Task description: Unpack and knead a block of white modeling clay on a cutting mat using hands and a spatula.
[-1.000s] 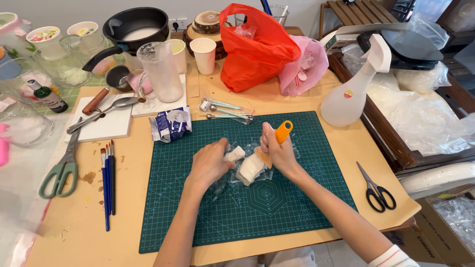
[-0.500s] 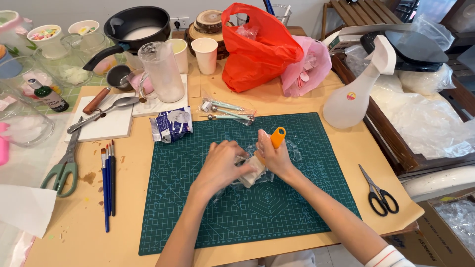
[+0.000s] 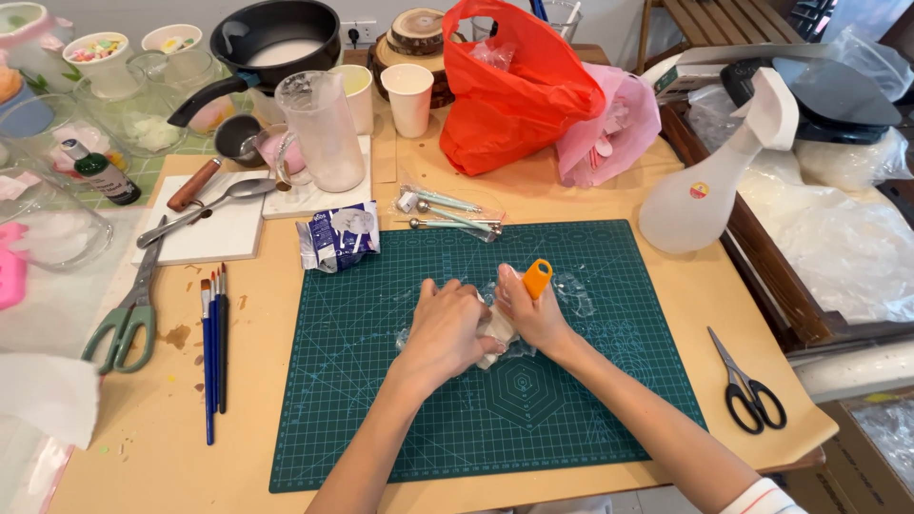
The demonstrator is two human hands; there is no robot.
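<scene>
Both of my hands meet over the middle of a dark green cutting mat [image 3: 571, 419]. My left hand [image 3: 446, 328] covers and presses a white block wrapped in clear plastic film [image 3: 499, 328], which is mostly hidden. My right hand [image 3: 533, 309] grips the same block from the right and also holds an orange-handled tool [image 3: 538, 277] that sticks up between its fingers. Crumpled clear film [image 3: 574, 290] spreads out on the mat around the block.
A small blue-and-white packet [image 3: 338, 238] and bagged metal tools [image 3: 447, 211] lie at the mat's far edge. Paintbrushes [image 3: 213, 343] and green scissors [image 3: 124, 319] are to the left, black scissors [image 3: 747, 385] and a white spray bottle [image 3: 709, 186] to the right. Cups, a jug, a pan and a red bag crowd the back.
My hands have closed together over the white block. One second ago the block showed between them; now my left hand covers most of it.
</scene>
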